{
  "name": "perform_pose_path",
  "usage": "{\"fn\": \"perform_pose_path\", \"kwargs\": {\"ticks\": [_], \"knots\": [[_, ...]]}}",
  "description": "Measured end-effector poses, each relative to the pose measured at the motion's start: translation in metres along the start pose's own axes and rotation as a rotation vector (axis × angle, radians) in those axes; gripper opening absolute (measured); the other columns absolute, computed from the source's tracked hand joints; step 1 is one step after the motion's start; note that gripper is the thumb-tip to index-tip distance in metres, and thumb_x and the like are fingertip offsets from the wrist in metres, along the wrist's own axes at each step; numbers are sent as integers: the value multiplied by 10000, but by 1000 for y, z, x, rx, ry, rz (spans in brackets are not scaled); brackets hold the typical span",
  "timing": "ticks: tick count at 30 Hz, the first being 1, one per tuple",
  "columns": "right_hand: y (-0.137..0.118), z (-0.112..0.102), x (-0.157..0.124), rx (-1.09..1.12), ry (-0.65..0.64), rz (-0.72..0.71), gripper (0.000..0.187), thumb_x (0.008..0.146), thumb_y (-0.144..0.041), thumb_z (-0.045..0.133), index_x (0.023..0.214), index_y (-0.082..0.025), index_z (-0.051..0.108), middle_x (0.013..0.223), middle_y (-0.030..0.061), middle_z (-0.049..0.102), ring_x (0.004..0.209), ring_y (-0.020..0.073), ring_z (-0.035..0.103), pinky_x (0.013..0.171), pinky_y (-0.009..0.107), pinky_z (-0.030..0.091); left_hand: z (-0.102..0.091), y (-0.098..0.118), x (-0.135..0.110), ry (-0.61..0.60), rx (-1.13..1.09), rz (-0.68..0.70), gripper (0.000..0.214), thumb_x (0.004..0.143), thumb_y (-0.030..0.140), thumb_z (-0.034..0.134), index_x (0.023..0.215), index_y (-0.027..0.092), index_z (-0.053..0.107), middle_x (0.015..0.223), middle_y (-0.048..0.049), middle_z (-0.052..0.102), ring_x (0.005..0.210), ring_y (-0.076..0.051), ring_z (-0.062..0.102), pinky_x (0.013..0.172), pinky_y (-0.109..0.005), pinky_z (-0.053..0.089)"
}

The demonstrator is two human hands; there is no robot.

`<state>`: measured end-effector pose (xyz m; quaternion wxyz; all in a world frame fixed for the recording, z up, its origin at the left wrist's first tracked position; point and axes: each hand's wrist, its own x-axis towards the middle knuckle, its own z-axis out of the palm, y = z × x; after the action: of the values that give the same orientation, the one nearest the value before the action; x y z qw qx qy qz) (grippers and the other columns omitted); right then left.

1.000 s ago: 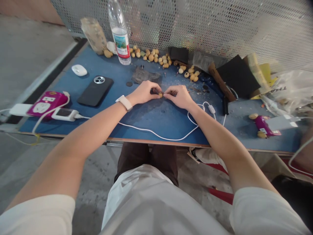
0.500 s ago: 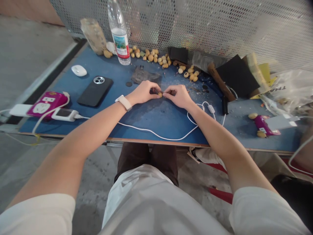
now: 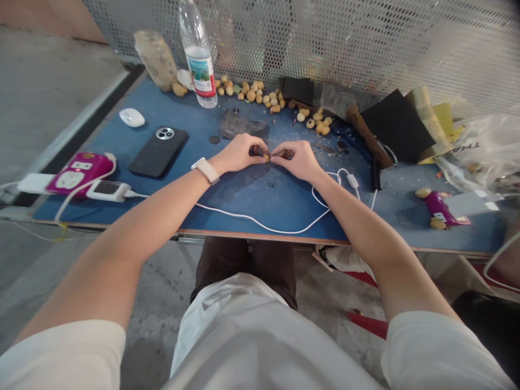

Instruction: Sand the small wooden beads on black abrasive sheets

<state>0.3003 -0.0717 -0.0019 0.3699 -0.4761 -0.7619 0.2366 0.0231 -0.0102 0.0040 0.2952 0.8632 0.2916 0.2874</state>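
Note:
My left hand, with a white band on its wrist, pinches a small yellow-tan round piece between thumb and fingers. It resembles the tan balls at the back of the table. Meeting it fingertip to fingertip, my right hand is closed in a pinch at the piece's right side; what lies between these fingers is too small and hidden to name. Both hands are just above the blue tabletop. Behind them lies a crumpled dark grey sheet.
Several tan balls line the perforated metal screen, beside a water bottle. To the left are a phone, a white mouse and a purple power strip. A white cable crosses the front; dark cardboard leans at right.
Both hands stay nearly in place, pinched together. The right fingertips have shifted very slightly against the small round piece, which now shows a little less.

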Motion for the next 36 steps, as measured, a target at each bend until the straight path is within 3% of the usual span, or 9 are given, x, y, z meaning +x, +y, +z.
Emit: {"fn": "perform_pose_path", "kwargs": {"ticks": [9, 16, 23, 36], "knots": [[-1, -1, 0, -55, 13, -21, 165, 1061, -415, 973, 1025, -254, 972, 954, 64, 917, 912, 280, 827, 875, 436, 685, 1, -2, 0, -3, 21, 14, 250, 1033, 404, 1050, 1126, 197, 947, 1065, -101, 953, 995, -271, 892, 999, -404, 690], [3, -9, 1, -150, -10, -80, 197, 1114, -453, 932, 1062, -270, 984, 1034, 83, 920, 951, 292, 820, 956, 484, 682, 6, 4, -4, 17, 125, 70, 158, 1071, 323, 943, 1170, 216, 883, 1091, -90, 940, 1030, -281, 901, 993, -400, 670], [4, -12, 0, -171, 20, -3, 269, 1103, -511, 958, 1026, -255, 986, 979, 92, 922, 887, 289, 799, 926, 483, 680, 5, 9, -6, 32, 140, 99, 136, 1113, 345, 902, 1181, 228, 893, 1082, -80, 945, 988, -277, 898, 967, -391, 667], [2, -12, -2, -159, 13, 19, 239, 1075, -517, 988, 1023, -284, 1006, 1033, 83, 962, 938, 305, 835, 965, 506, 682, 10, 6, -7, 4, 208, 107, 113, 1113, 315, 915, 1188, 231, 934, 1189, -113, 960, 1112, -337, 916, 1104, -473, 676]]}}
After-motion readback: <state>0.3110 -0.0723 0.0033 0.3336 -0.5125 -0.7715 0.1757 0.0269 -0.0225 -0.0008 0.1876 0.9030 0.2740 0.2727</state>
